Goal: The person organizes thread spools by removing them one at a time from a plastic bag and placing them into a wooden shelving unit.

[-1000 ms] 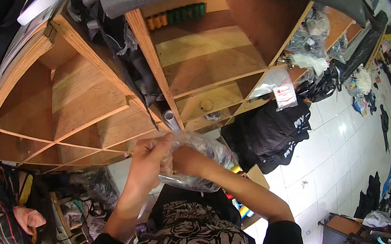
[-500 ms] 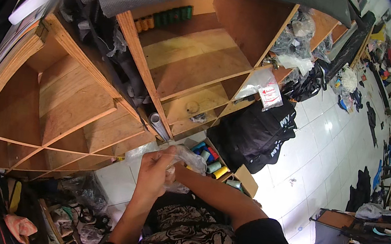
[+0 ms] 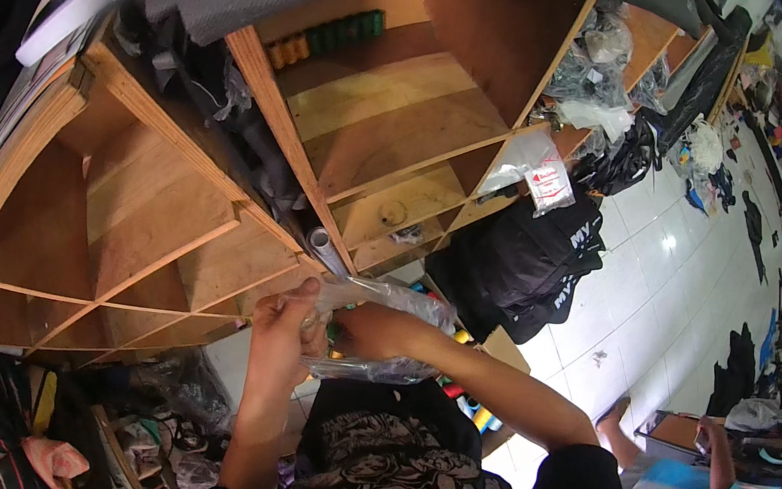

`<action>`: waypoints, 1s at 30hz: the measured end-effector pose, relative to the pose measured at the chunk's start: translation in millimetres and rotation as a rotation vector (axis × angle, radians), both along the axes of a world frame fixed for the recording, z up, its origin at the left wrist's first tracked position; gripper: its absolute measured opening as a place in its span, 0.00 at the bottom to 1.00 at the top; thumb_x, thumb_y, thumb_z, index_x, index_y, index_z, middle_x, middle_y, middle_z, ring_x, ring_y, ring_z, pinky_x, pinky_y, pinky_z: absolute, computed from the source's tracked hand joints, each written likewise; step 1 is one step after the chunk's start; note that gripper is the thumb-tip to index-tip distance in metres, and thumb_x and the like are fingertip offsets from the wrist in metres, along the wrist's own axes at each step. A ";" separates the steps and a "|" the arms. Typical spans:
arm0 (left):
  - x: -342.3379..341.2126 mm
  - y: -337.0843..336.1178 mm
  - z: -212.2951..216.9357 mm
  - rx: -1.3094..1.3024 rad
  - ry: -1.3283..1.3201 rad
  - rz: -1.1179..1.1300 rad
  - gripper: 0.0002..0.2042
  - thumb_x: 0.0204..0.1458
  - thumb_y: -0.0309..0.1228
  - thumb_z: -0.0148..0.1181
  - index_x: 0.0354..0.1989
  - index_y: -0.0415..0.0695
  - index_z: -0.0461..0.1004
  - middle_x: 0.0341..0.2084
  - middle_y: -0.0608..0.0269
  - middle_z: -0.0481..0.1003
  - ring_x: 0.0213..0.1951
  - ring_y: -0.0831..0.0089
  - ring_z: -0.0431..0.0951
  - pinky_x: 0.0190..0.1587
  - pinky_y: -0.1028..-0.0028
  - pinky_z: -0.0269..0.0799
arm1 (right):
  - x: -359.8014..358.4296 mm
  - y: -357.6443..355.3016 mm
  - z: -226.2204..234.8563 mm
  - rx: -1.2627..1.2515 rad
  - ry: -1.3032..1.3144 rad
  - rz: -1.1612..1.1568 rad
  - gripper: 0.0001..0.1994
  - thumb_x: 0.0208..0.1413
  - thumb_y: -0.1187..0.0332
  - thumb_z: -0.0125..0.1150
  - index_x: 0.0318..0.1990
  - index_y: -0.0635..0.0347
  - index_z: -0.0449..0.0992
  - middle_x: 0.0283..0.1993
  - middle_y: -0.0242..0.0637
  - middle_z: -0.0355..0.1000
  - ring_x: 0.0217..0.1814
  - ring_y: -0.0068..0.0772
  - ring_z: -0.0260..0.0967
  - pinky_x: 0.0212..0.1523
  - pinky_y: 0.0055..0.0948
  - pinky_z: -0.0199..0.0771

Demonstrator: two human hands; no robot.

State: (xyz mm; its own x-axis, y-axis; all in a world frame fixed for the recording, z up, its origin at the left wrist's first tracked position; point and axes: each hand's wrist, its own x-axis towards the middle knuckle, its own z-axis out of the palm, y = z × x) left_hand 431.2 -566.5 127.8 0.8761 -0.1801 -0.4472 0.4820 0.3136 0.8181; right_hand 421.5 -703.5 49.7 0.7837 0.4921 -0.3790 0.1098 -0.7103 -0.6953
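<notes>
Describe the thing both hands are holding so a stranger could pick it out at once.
Start at the big wooden shelf unit and drop to its lower front edge. There the left hand and right hand hold a crinkled clear plastic bag. Unlike the black garments heaped nearby, it is see-through and shiny.

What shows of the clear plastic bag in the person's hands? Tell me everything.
The clear plastic bag is thin, crinkled and glossy, held in front of the wooden shelf unit. The left hand pinches its left edge; the right hand looks pushed inside it. Small green and yellow bits show through, too small to identify. It hangs above a black printed garment.
</notes>
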 end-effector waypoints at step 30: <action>-5.4 -19.2 20.6 0.261 0.097 0.108 0.10 0.53 0.28 0.48 0.20 0.46 0.60 0.07 0.76 0.49 0.08 0.83 0.48 0.11 0.79 0.43 | 358.0 -221.0 -35.6 0.106 -0.867 -1.178 0.25 0.40 0.47 0.64 0.44 0.53 0.74 0.41 0.34 0.74 0.44 0.33 0.71 0.47 0.30 0.67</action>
State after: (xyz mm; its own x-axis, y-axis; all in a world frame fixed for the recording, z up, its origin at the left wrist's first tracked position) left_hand 425.9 -585.7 148.4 0.8351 0.0442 -0.5484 0.5368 0.1528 0.8298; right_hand 779.5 -924.5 14.1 0.7023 -0.5845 0.4064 -0.0828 -0.6341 -0.7688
